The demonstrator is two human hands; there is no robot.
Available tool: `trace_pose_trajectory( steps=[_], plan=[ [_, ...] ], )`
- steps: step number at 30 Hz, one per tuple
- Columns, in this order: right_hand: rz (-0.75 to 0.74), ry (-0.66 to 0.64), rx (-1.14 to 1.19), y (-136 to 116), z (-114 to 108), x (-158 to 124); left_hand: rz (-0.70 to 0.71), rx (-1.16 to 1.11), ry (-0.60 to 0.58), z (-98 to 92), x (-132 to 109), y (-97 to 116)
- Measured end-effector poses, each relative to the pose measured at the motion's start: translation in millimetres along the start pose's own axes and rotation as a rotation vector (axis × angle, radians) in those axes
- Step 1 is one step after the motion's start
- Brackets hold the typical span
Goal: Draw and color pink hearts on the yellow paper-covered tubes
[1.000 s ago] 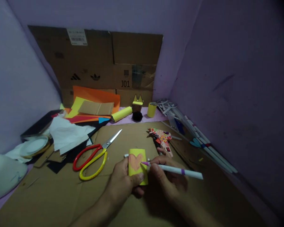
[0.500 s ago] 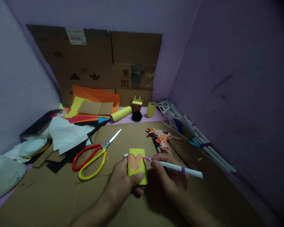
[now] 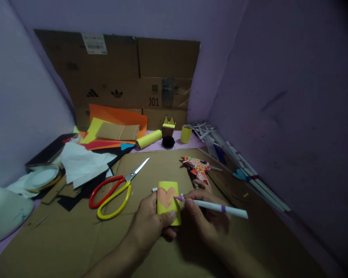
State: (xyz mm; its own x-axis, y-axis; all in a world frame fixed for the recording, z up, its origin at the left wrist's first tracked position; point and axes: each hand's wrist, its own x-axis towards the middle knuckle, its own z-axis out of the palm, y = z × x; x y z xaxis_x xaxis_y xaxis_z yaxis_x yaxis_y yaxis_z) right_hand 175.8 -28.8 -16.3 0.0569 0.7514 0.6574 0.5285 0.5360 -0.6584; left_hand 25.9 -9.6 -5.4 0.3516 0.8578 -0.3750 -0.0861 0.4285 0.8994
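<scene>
My left hand [image 3: 156,219] grips a small yellow piece of paper or card [image 3: 168,217] with its thumb across the lower front. An orange-pink heart [image 3: 166,197] is coloured on its face. A white stick end [image 3: 154,189] pokes out at the card's left edge; what it belongs to is hidden. Pinched in my right hand [image 3: 205,208] is a white felt-tip pen [image 3: 229,210] with a purple band and purple tip, the tip lying at the heart's right side. Whether the tip touches the card I cannot tell.
Scissors [image 3: 129,179] with red and yellow handles lie left of my hands. A flowered pouch [image 3: 198,166] sits beyond my right hand. Coloured paper [image 3: 116,116], white tissue [image 3: 85,162] and a tape roll [image 3: 43,178] crowd the left; yellow tubes [image 3: 149,139] and white sticks [image 3: 258,185] lie farther back and right.
The pen tip has shifted slightly down along the heart's right side. The card stays in my left hand, and the view has moved a little.
</scene>
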Motion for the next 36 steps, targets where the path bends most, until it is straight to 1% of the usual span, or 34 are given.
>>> trace_pose_trajectory(
  steps=[3, 6, 8, 11, 14, 18, 21, 27, 33, 36],
  plan=[
    [-0.012, 0.005, 0.024, 0.2, -0.1, -0.5, -0.008, 0.02, 0.004, -0.1, -0.4, -0.1],
    [0.009, 0.057, -0.002, 1.4, -0.5, -0.4, -0.01, 0.011, 0.0, 0.3, -0.1, 0.8],
    [0.025, 0.067, -0.019, 1.5, -0.4, -0.3, -0.01, -0.001, -0.004, 0.9, -0.3, 2.1],
    [0.023, 0.022, -0.01, 0.1, 0.1, -0.5, -0.022, 0.01, 0.002, 1.2, -1.0, 3.0],
    [-0.012, -0.016, 0.026, -0.8, 0.1, -1.1, -0.024, 0.02, 0.0, 0.6, -1.5, 2.2],
    [0.0, 0.035, 0.007, 1.0, -1.0, -1.2, -0.005, 0.006, -0.008, 0.8, -2.1, 3.0],
    [0.016, 0.043, -0.031, 1.3, -1.8, -0.3, -0.014, 0.006, -0.01, 1.5, -2.7, 4.4],
    [-0.009, -0.041, 0.026, -1.9, -1.8, -0.6, -0.002, 0.008, 0.011, 1.6, -2.2, 3.0],
    [0.018, 0.087, -0.038, 1.9, -0.5, -0.7, -0.037, -0.007, 0.019, 1.6, -0.4, 3.4],
    [0.011, 0.061, -0.037, -0.4, -0.2, -0.2, -0.023, -0.001, 0.018, 1.5, -0.9, 3.4]
  ],
)
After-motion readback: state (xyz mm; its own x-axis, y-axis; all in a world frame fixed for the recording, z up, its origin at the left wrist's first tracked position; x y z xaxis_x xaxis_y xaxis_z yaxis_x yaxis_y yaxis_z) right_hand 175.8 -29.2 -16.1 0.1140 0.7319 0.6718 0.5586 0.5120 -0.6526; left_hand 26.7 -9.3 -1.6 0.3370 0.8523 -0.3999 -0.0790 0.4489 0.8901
